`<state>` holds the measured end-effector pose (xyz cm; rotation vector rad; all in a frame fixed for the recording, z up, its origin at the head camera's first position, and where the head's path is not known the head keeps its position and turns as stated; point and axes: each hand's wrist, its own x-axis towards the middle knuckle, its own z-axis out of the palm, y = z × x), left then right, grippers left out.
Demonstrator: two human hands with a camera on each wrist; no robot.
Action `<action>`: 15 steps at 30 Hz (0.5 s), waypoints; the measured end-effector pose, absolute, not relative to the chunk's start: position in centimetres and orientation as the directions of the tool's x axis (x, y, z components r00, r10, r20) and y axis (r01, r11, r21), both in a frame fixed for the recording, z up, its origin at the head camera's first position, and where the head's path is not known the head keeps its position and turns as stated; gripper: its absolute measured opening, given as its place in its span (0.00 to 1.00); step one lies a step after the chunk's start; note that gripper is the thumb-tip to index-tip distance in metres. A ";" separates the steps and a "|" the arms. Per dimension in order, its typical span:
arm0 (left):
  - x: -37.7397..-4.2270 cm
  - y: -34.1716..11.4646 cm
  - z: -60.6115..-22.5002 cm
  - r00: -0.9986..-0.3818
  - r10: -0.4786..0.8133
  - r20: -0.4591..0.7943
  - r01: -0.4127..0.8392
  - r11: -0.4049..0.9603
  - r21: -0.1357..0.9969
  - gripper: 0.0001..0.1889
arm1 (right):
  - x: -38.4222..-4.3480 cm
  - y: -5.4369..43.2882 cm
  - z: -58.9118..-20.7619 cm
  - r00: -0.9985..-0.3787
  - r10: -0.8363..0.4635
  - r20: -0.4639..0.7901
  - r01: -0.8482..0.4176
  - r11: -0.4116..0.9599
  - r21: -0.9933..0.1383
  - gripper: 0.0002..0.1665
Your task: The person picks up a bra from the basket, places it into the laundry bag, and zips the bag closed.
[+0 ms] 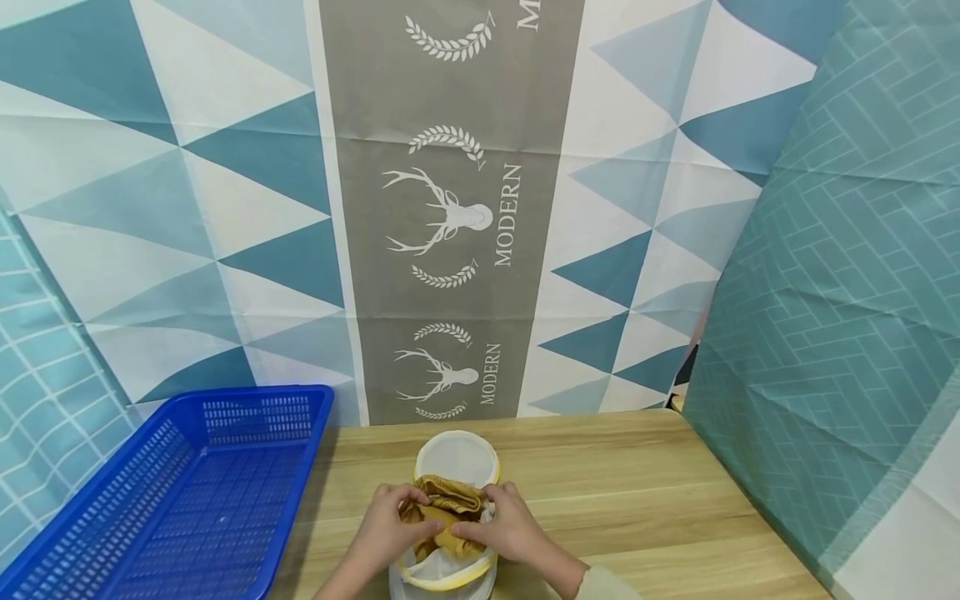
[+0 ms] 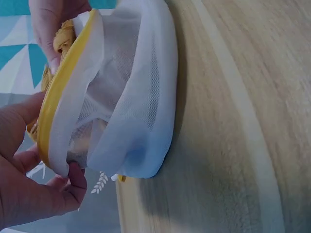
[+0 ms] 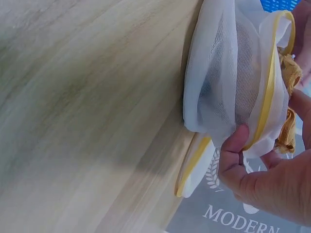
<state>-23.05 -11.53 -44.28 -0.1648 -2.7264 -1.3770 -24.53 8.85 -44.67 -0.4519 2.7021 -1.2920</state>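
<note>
A white mesh laundry bag with a yellow zip edge stands on the table, its round lid folded back on the far side. A mustard-yellow garment lies bunched in its mouth, with folds rising above the rim. My left hand pinches the bag's rim on the left, thumb against the cloth. On the opposite side, my right hand pinches the rim in the same manner, its thumb also on the garment. The lower part of the garment is hidden inside the bag.
A blue plastic basket with perforated sides stands to the left of the bag. The wood-grain table extends to the right. A patterned cloth hangs behind the table, and a teal sheet borders it on the right.
</note>
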 end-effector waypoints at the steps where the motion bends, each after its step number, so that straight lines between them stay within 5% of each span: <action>1: -23.0 -11.5 -44.3 -0.991 0.056 0.118 0.128 0.595 0.794 0.16 | -24.6 9.0 -44.6 -0.941 -0.338 0.017 -0.222 0.579 -0.784 0.39; 8: -23.2 -11.6 -44.5 -0.995 0.038 0.091 0.097 0.581 0.808 0.16 | -25.1 10.1 -44.1 -0.856 -0.511 -0.081 -0.208 0.484 -0.850 0.32; 15: -23.1 -11.4 -44.2 -0.994 0.064 0.089 0.109 0.555 0.825 0.18 | -24.7 9.4 -44.3 -0.904 -0.427 -0.025 -0.269 0.612 -0.743 0.36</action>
